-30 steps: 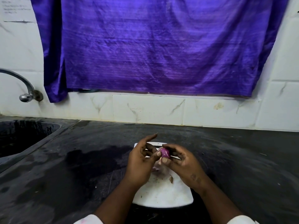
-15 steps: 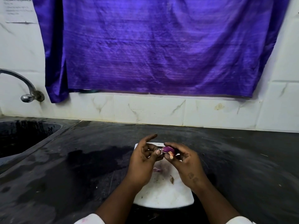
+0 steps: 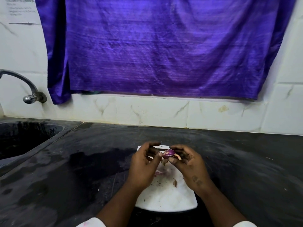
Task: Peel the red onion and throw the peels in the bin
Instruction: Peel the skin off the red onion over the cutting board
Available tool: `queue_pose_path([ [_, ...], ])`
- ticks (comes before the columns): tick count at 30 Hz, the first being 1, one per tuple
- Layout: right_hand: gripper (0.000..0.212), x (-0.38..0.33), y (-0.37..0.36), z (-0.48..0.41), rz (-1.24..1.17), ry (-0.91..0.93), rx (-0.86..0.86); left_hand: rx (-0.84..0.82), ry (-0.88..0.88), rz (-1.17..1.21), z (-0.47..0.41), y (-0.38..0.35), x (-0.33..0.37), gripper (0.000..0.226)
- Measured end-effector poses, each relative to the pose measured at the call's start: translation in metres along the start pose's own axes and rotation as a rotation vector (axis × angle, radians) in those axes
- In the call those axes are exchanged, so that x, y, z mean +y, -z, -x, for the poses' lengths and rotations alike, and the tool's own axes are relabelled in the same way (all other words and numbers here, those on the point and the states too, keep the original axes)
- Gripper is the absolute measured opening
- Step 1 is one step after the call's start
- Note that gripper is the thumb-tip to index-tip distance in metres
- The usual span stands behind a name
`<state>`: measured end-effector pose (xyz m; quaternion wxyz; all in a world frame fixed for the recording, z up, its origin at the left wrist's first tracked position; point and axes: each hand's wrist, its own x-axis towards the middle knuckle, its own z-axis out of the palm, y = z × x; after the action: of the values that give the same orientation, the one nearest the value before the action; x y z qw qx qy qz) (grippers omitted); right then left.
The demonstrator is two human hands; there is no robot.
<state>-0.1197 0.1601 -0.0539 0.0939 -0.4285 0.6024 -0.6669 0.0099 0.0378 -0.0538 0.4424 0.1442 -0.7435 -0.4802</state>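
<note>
Two hands, the left hand [image 3: 144, 166] and the right hand [image 3: 190, 166], pinch the small red onion [image 3: 168, 153] above the far end of the white cutting board [image 3: 164, 202], where peel scraps [image 3: 175, 182] lie unbinned, so peeling appears partly done.

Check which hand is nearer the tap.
Left. Both hands grip the red onion above the white board; the left hand is on its tap side, the right hand on the far side, farther from the tap.
</note>
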Motion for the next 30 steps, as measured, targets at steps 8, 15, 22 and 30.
queue_pose_path([
  [8, 0.036, -0.0022, -0.0014, 0.0019, 0.156, 0.025, -0.030, -0.029, -0.109, -0.127, 0.0062, -0.0007, 0.0082, 0.049],
  [15, 0.032, -0.0023, -0.0001, 0.0020, 0.179, 0.031, -0.033, -0.016, -0.150, -0.179, 0.0063, -0.0003, 0.0092, 0.054],
  [22, 0.031, -0.0061, -0.0010, 0.0034, 0.135, 0.031, -0.038, 0.034, -0.148, -0.220, 0.0047, -0.0006, 0.0079, 0.059],
  [30, 0.030, -0.0064, -0.0008, 0.0028, 0.085, 0.028, -0.015, 0.008, -0.100, -0.142, 0.0044, -0.0012, 0.0072, 0.051],
])
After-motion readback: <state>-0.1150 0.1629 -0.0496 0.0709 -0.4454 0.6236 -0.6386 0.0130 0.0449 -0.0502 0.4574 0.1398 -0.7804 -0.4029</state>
